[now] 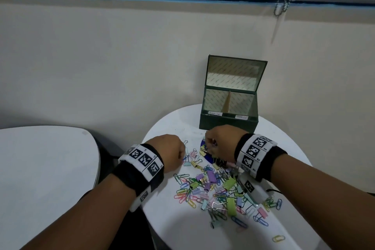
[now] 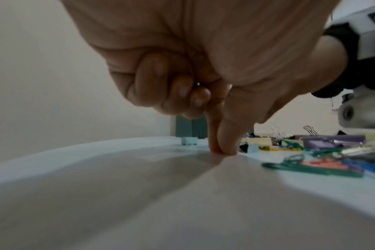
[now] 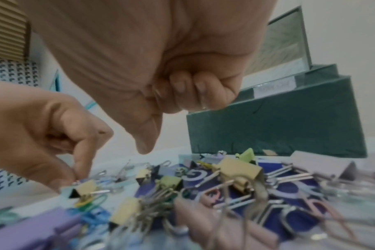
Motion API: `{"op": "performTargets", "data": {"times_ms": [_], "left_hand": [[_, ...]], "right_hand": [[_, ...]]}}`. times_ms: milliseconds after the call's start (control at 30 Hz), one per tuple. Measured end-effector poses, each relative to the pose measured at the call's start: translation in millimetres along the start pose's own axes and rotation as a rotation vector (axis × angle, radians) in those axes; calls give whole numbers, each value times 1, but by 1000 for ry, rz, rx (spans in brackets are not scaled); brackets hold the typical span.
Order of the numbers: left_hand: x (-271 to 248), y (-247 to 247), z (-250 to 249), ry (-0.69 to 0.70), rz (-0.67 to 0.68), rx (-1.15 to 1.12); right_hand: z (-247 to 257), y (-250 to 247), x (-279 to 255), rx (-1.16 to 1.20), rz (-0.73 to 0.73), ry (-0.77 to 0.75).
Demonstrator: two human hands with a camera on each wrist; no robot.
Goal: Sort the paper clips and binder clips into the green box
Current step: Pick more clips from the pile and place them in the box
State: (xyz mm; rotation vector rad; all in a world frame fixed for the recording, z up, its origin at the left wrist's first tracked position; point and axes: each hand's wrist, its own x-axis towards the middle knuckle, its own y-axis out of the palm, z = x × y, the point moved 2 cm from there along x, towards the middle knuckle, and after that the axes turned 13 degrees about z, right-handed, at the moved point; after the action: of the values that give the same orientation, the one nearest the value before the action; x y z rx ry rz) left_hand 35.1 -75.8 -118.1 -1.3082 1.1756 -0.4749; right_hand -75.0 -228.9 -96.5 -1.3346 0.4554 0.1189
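Round white table (image 1: 178, 227) against a cream wall (image 1: 121, 57), a second white table (image 1: 44, 168) off to the left. Green box (image 1: 228, 123) sits at the far edge of the round table, lid up and leaning on the wall, a divider splitting the inside into two compartments, both look empty, two small white labels on the front rim, text unreadable. Pile of pastel paper clips and binder clips (image 1: 219, 191) spread over the middle and right of the table in front of the box, none seen inside it; a dark blue patch (image 1: 205, 154) shows under the far part of the pile. Left hand (image 1: 169, 153) is down at the left edge of the pile, index finger and thumb (image 2: 227, 140) pressed together with tips on the tabletop, other fingers curled into the palm; right wrist view shows those tips right at a small yellow binder clip (image 3: 85, 188), can't tell if it is actually pinched. Right hand (image 1: 221, 142) hovers over the far end of the pile just in front of the box, fingers (image 3: 188, 88) curled tight into the palm, thumb pointing down; something small and shiny glints at the fingertips, can't tell what it is. Both wrists carry black bands with white marker tags.
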Motion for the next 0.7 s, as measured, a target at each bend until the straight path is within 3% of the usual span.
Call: {"op": "performTargets", "data": {"times_ms": [133, 300, 500, 600, 700], "left_hand": [[0, 0, -5, 13, -10, 58], [-2, -2, -2, 14, -41, 12], [-3, -5, -1, 74, -166, 0], [-4, -6, -3, 89, -204, -1], [-2, -6, -4, 89, -205, -1]], "right_hand": [[14, 9, -3, -37, 174, -70], [11, 10, -1, 21, 185, -82], [-38, -48, -16, 196, -26, 63], [-79, -80, -14, 145, -192, 236], [-103, -91, -7, 71, -217, 350]]}}
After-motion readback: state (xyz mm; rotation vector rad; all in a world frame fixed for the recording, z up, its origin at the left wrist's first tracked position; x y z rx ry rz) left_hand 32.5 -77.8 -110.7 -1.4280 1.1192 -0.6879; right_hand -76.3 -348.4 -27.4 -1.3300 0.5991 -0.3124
